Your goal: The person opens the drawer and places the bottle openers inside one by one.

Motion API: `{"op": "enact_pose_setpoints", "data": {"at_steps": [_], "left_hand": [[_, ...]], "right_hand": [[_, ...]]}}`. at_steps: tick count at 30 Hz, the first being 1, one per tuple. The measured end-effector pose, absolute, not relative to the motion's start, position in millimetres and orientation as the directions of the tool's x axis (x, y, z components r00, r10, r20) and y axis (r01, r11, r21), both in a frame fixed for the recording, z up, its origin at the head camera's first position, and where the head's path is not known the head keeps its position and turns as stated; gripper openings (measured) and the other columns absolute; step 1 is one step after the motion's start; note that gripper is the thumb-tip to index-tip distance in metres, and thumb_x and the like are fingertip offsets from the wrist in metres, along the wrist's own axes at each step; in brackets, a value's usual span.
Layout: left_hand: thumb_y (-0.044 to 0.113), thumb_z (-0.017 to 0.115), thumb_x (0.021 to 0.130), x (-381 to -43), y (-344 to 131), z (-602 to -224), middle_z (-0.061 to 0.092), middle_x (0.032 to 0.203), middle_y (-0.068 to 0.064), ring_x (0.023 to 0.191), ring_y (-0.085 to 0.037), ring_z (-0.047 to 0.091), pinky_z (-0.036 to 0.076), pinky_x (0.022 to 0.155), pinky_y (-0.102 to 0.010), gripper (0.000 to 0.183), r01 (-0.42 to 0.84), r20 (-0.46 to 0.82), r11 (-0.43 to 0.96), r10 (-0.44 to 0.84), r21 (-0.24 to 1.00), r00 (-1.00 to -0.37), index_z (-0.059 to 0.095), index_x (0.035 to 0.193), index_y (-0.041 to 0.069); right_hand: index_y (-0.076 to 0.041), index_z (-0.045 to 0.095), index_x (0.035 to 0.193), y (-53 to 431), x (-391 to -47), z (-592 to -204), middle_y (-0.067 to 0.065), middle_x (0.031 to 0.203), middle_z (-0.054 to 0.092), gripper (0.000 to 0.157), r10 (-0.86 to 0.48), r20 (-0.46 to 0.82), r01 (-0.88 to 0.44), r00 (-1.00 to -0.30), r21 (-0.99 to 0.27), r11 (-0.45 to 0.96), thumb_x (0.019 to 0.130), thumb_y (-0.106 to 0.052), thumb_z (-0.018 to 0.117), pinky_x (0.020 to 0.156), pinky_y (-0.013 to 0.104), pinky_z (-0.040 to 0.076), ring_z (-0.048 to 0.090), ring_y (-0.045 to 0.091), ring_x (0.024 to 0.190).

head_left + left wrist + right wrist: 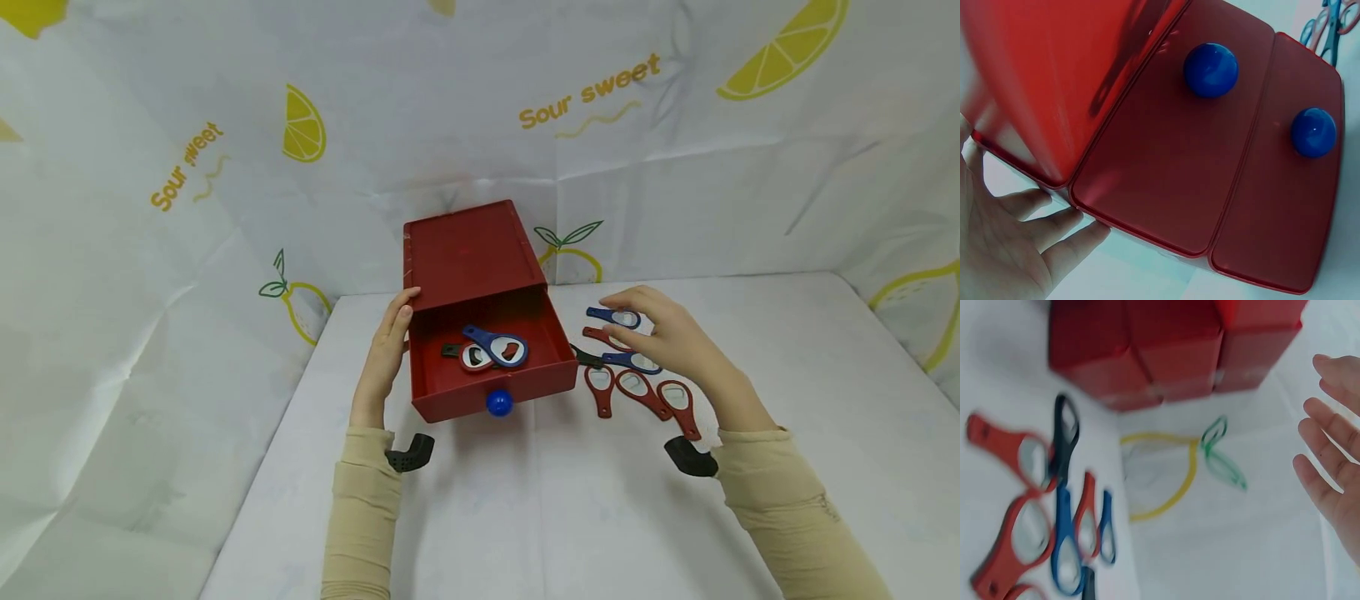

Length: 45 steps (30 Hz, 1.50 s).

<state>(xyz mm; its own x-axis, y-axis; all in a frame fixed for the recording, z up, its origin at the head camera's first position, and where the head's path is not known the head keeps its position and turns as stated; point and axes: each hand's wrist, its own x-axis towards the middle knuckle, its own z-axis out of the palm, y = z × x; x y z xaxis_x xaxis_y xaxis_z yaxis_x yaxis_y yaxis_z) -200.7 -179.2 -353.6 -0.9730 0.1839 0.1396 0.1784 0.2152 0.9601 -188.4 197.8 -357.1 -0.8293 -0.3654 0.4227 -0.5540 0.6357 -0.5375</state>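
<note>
A red drawer cabinet (461, 250) stands on the table with its top drawer (457, 404) pulled out. Inside that drawer lie a blue bottle opener (480, 335), a red one (465, 365) and a black handle (450, 351), partly overlapping. My left hand (386, 350) rests its extended fingers against the cabinet's left side. To the right of the cabinet, my right hand (667, 333) is raised with fingers apart and holds nothing. Below it lie several red, blue and black bottle openers (633, 383), some partly hidden by the hand.
Two lower drawers (1141, 169) are closed, each with a blue knob (1211, 70). Behind the cabinet hangs a white lemon-printed sheet (450, 125). The white table (480, 517) stretches in front. Black camera mounts (416, 454) sit at both wrists.
</note>
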Motion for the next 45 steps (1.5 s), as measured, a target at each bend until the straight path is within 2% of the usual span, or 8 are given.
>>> {"op": "enact_pose_setpoints", "data": {"at_steps": [9, 15, 18, 25, 32, 40, 45], "left_hand": [[0.032, 0.032, 0.102, -201.0, -179.0, -355.0, 0.026, 0.151, -0.005, 0.137, -0.026, 0.029, 0.03, 0.106, -0.057, 0.041, 0.171, 0.133, 0.221, 0.178, 0.96, -0.975, 0.035, 0.141, 0.022], [0.033, 0.032, 0.101, -201.7, -178.8, -354.7, 0.027, 0.15, -0.005, 0.136, -0.027, 0.03, 0.03, 0.106, -0.058, 0.041, 0.172, 0.133, 0.227, 0.177, 0.959, -0.975, 0.034, 0.141, 0.023], [0.032, 0.032, 0.101, -201.9, -179.2, -354.5, 0.027, 0.15, -0.006, 0.135, -0.027, 0.03, 0.029, 0.106, -0.058, 0.041, 0.175, 0.136, 0.223, 0.177, 0.959, -0.975, 0.034, 0.141, 0.023], [0.032, 0.032, 0.101, -201.8, -178.6, -354.7, 0.027, 0.149, -0.007, 0.135, -0.027, 0.03, 0.029, 0.106, -0.058, 0.041, 0.176, 0.138, 0.211, 0.182, 0.962, -0.973, 0.034, 0.141, 0.022], [0.032, 0.031, 0.101, -201.3, -178.5, -354.5, 0.028, 0.149, -0.007, 0.134, -0.028, 0.031, 0.031, 0.105, -0.057, 0.041, 0.174, 0.136, 0.227, 0.174, 0.958, -0.975, 0.034, 0.141, 0.023], [0.032, 0.032, 0.101, -200.4, -178.5, -352.7, 0.028, 0.149, -0.006, 0.134, -0.027, 0.031, 0.031, 0.104, -0.057, 0.041, 0.172, 0.137, 0.221, 0.167, 0.96, -0.976, 0.035, 0.141, 0.022], [0.032, 0.032, 0.101, -199.9, -177.4, -353.1, 0.027, 0.15, -0.005, 0.135, -0.026, 0.03, 0.03, 0.106, -0.057, 0.041, 0.175, 0.14, 0.207, 0.177, 0.963, -0.974, 0.035, 0.141, 0.022]], "right_hand": [[-0.003, 0.055, 0.123, 235.8, -177.3, -391.3, 0.017, 0.119, 0.055, 0.039, -0.274, 0.286, -0.395, -0.918, -0.602, 0.694, 0.089, -0.02, 0.063, 0.084, 0.058, 0.044, 0.052, 0.035, 0.108], [-0.001, 0.047, 0.131, 253.0, -171.9, -412.1, 0.024, 0.127, 0.047, 0.051, -0.215, 0.113, -0.237, -0.97, -0.637, 0.734, 0.091, -0.031, 0.059, 0.09, 0.063, 0.04, 0.047, 0.044, 0.114], [0.001, 0.045, 0.133, 258.1, -171.3, -420.9, 0.026, 0.128, 0.046, 0.057, -0.222, 0.045, -0.2, -0.974, -0.629, 0.751, 0.09, -0.032, 0.061, 0.091, 0.063, 0.04, 0.046, 0.046, 0.115], [0.007, 0.045, 0.13, 267.0, -172.2, -443.1, 0.031, 0.121, 0.051, 0.064, -0.245, -0.043, -0.175, -0.969, -0.58, 0.795, 0.083, -0.03, 0.068, 0.083, 0.058, 0.046, 0.051, 0.046, 0.106], [0.007, 0.046, 0.126, 274.3, -170.8, -454.9, 0.032, 0.108, 0.052, 0.077, -0.225, -0.158, -0.12, -0.961, -0.492, 0.862, 0.074, -0.042, 0.074, 0.076, 0.056, 0.046, 0.05, 0.044, 0.096], [0.009, 0.048, 0.121, 279.4, -167.6, -467.3, 0.033, 0.106, 0.048, 0.079, -0.169, -0.177, -0.073, -0.97, -0.452, 0.889, 0.069, -0.042, 0.078, 0.075, 0.055, 0.044, 0.046, 0.046, 0.096], [0.01, 0.049, 0.116, 278.8, -166.6, -469.8, 0.029, 0.101, 0.05, 0.074, -0.16, -0.175, -0.067, -0.972, -0.442, 0.894, 0.069, -0.038, 0.079, 0.073, 0.051, 0.044, 0.048, 0.043, 0.092]]}}
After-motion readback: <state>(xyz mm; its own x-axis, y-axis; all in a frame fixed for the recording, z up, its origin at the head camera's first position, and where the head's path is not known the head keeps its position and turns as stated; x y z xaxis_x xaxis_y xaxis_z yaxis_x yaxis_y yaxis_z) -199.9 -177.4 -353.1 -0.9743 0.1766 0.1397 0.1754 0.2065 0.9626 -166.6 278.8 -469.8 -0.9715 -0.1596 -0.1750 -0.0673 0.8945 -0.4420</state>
